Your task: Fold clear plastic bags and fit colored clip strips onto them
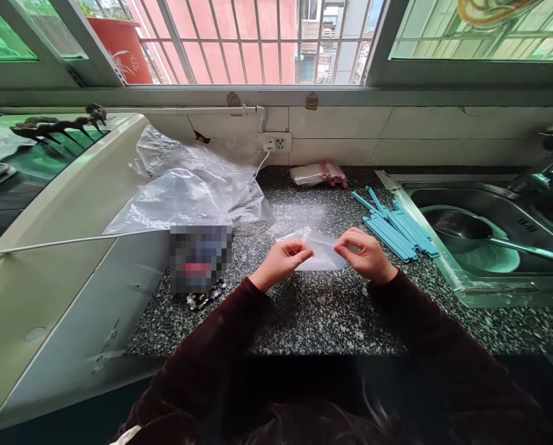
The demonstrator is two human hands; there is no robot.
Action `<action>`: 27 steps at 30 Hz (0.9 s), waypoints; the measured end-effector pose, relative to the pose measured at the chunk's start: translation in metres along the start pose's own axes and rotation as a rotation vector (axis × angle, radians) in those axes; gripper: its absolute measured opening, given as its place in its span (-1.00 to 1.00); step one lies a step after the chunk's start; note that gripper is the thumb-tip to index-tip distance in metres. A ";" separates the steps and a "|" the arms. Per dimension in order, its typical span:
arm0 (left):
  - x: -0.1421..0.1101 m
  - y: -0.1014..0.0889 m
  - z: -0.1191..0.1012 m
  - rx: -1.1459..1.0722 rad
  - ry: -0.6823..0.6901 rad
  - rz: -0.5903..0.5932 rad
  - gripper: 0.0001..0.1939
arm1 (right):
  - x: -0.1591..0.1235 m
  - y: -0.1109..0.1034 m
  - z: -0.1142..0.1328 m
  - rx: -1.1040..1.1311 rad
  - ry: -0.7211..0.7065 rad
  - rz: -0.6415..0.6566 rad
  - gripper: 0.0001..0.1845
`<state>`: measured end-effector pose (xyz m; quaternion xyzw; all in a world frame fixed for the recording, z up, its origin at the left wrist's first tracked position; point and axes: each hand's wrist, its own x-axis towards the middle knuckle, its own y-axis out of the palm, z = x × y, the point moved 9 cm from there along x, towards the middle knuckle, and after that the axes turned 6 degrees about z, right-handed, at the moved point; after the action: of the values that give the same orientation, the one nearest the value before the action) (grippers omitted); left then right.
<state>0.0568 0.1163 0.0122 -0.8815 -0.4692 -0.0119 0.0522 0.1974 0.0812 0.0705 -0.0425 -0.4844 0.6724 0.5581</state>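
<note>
A small clear plastic bag [325,254] is stretched between my two hands, just over the speckled countertop [322,315]. My left hand [285,259] pinches its left side between thumb and forefinger. Its right side is pinched the same way by my right hand [363,253]. To the right of my right hand lies a loose pile of light blue plastic strips [394,228]. Behind the bag, near the wall, rests a stack of clear bags with pink edges [317,174].
Large crumpled plastic sheeting [197,185] covers the back left, beside a blurred-out item [199,259]. A white cable [72,241] runs left toward the stove [63,185]. On the right, a sink [471,185] holds a pan [461,224] and a strainer. A socket [277,143] is on the wall.
</note>
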 end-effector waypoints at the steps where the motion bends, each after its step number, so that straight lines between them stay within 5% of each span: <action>1: 0.000 0.001 0.002 -0.004 -0.018 0.015 -0.63 | 0.000 0.002 -0.003 0.004 0.027 0.010 -0.76; 7: -0.002 0.001 0.006 -0.071 -0.061 -0.002 -0.65 | -0.002 0.006 -0.030 0.067 0.197 0.057 -0.70; 12: -0.001 -0.010 0.012 -0.135 -0.082 -0.111 -0.62 | 0.010 -0.051 -0.088 -0.271 0.497 -0.077 -0.73; 17: -0.001 -0.016 0.012 -0.160 -0.082 -0.166 -0.60 | 0.026 -0.096 -0.154 -0.752 0.900 0.082 -0.77; 21: -0.001 -0.022 0.011 -0.138 -0.069 -0.195 -0.60 | 0.030 -0.090 -0.181 -0.787 1.023 0.257 -0.67; 27: 0.000 -0.023 0.011 -0.106 -0.060 -0.189 -0.61 | 0.033 -0.072 -0.193 -0.827 1.075 0.295 -0.47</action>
<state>0.0376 0.1306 0.0031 -0.8349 -0.5502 -0.0150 -0.0099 0.3516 0.2173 0.0354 -0.6444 -0.3463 0.3868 0.5615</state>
